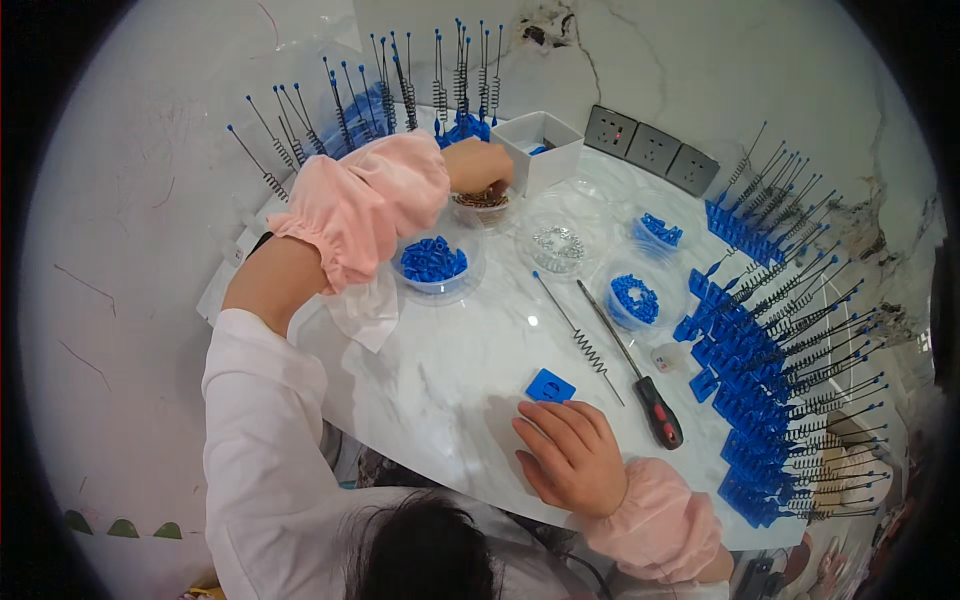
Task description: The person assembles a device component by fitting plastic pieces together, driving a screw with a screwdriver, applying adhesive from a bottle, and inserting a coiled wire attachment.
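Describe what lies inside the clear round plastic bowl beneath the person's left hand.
The clear round plastic bowl holds small brass-coloured, metallic-looking pieces. The bare left hand hides part of the contents; whatever its fingertips may hold cannot be seen.

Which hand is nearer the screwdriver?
Right hand, just left of the screwdriver, by its handle. Left hand is much farther, at the bowl of brass-coloured parts.

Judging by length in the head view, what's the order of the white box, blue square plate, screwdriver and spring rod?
Largest to smallest:
1. Screwdriver
2. Spring rod
3. White box
4. Blue square plate
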`<action>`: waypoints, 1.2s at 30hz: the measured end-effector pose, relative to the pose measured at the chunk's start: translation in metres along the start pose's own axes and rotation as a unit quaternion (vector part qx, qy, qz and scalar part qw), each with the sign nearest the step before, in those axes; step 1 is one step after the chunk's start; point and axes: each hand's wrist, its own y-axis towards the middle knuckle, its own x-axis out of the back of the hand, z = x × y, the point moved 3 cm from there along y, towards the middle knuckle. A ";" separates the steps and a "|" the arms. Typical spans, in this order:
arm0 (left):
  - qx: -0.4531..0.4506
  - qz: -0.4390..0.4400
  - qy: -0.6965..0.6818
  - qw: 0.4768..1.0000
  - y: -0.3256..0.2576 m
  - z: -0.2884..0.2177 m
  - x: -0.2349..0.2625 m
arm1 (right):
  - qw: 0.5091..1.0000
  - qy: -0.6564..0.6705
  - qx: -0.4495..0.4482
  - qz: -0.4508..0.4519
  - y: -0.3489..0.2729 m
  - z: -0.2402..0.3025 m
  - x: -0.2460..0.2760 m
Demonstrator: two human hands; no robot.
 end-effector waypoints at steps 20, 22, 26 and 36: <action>0.010 -0.172 -0.249 0.953 -0.045 -0.097 0.063 | 1.000 -0.028 0.003 0.008 -0.007 -0.003 -0.002; -0.027 -0.127 -0.220 0.967 -0.061 -0.135 0.040 | 1.000 -0.028 0.008 0.008 -0.004 -0.002 0.000; -0.036 -0.044 -0.147 0.987 -0.078 -0.179 -0.002 | 0.999 -0.033 0.018 0.009 -0.004 -0.003 0.000; -0.032 -0.115 -0.148 0.982 -0.048 -0.160 0.027 | 0.999 -0.025 0.019 0.008 -0.005 -0.002 -0.002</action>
